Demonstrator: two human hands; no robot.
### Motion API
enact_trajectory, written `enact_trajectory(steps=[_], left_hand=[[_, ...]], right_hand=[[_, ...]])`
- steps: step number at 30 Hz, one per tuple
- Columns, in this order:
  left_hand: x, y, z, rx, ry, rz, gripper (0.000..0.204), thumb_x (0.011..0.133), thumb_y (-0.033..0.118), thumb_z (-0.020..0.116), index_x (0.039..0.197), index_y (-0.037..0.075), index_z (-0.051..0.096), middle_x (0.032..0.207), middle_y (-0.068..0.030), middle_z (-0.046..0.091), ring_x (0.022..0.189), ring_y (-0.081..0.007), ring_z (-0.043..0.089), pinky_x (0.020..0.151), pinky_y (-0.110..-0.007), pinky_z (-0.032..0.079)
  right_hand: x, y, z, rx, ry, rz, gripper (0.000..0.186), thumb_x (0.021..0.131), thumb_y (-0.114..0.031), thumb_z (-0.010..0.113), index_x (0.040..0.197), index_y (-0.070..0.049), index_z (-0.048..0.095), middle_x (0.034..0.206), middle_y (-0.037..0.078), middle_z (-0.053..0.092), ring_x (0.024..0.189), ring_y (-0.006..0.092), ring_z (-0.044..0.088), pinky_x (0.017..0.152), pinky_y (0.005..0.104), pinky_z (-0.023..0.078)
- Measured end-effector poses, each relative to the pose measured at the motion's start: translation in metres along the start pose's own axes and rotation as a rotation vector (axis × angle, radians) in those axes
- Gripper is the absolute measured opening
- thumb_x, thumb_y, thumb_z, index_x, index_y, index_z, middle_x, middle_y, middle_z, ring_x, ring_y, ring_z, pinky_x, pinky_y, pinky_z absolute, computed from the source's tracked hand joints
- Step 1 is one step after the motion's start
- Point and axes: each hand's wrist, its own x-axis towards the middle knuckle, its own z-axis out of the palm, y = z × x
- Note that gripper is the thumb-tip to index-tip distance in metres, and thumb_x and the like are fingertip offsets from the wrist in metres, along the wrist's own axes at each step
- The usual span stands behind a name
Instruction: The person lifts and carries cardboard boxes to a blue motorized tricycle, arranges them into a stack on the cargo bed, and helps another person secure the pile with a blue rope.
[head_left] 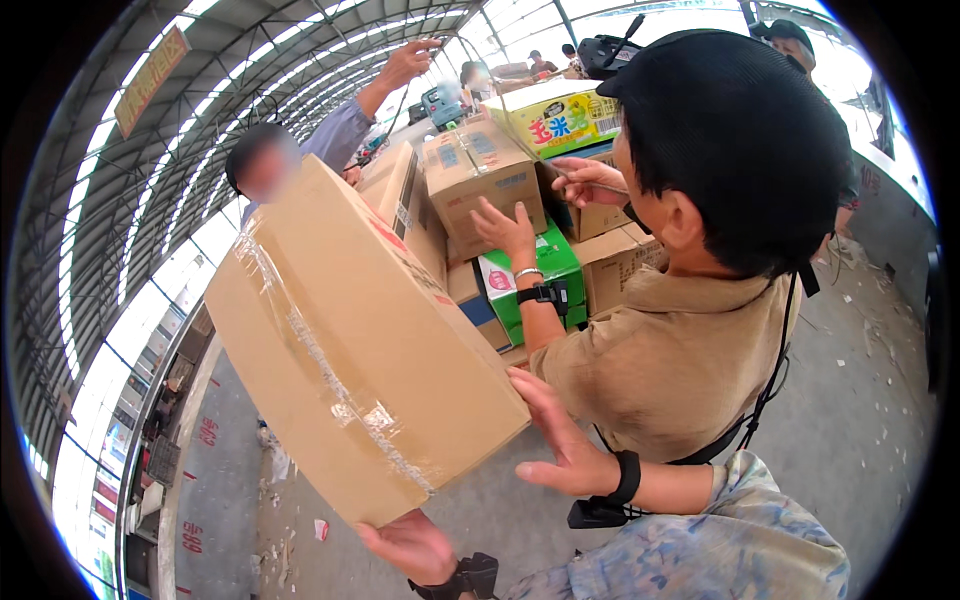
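A large brown cardboard box (350,340) with clear tape along its seam is tilted in front of me. My left hand (412,547) supports its lower end, the fingers partly hidden beneath it. At the lower right corner, my right hand (565,445) presses its fingers against the side, thumb apart. Both wrists wear black straps. Beyond the box is a stack with a smaller taped carton (482,185), a green box (535,280) and a yellow-green printed box (560,115).
Close on my right, a co-worker in a tan shirt (670,350) and black cap touches the smaller carton and grips a strap or cord. Behind my box, another person raises an arm (345,125). Litter lies on the concrete floor (840,400); a low wall (890,200) runs along the right.
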Motion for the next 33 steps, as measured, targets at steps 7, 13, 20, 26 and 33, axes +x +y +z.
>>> enact_trajectory(steps=[7,13,20,26,33], left_hand=[[-0.009,-0.002,0.013,0.013,-0.033,0.012,0.058,0.094,0.049,0.035,0.138,0.012,0.033,0.139,-0.0070,0.040,0.123,-0.0233,0.042,0.095,-0.048,0.040],[-0.006,-0.008,0.010,-0.012,-0.065,-0.035,0.060,0.094,0.050,0.035,0.140,0.012,0.031,0.139,-0.0078,0.039,0.124,-0.0241,0.042,0.095,-0.048,0.040],[0.019,-0.017,0.012,-0.059,-0.092,-0.097,0.062,0.094,0.051,0.035,0.140,0.009,0.030,0.139,-0.0100,0.039,0.124,-0.0251,0.041,0.095,-0.046,0.041],[0.036,-0.037,0.004,-0.067,-0.141,-0.165,0.062,0.094,0.051,0.034,0.138,0.007,0.032,0.136,-0.0112,0.041,0.121,-0.0255,0.044,0.093,-0.045,0.042],[0.044,-0.058,-0.010,-0.062,-0.187,-0.211,0.062,0.094,0.050,0.033,0.136,0.004,0.035,0.132,-0.0112,0.045,0.119,-0.0258,0.046,0.092,-0.043,0.042]], right_hand=[[-0.004,-0.007,-0.013,0.025,0.049,-0.022,0.083,0.078,-0.021,0.066,0.144,-0.005,0.018,0.148,0.017,0.016,0.138,0.0307,0.016,0.110,0.0409,0.020],[-0.009,-0.009,-0.015,-0.079,0.054,-0.013,0.083,0.078,-0.023,0.066,0.143,-0.003,0.018,0.148,0.019,0.017,0.138,0.0315,0.017,0.110,0.0404,0.020],[0.005,-0.004,-0.006,-0.131,0.096,0.005,0.085,0.080,-0.029,0.065,0.144,-0.004,0.015,0.148,0.017,0.015,0.138,0.0295,0.015,0.110,0.0407,0.018],[0.005,0.008,0.004,-0.113,0.175,0.063,0.087,0.081,-0.030,0.064,0.145,-0.006,0.011,0.149,0.014,0.012,0.139,0.0266,0.012,0.111,0.0417,0.016],[-0.002,0.016,0.013,-0.114,0.262,0.096,0.086,0.079,-0.022,0.065,0.145,-0.007,0.012,0.148,0.012,0.014,0.138,0.0252,0.015,0.111,0.0418,0.019]])
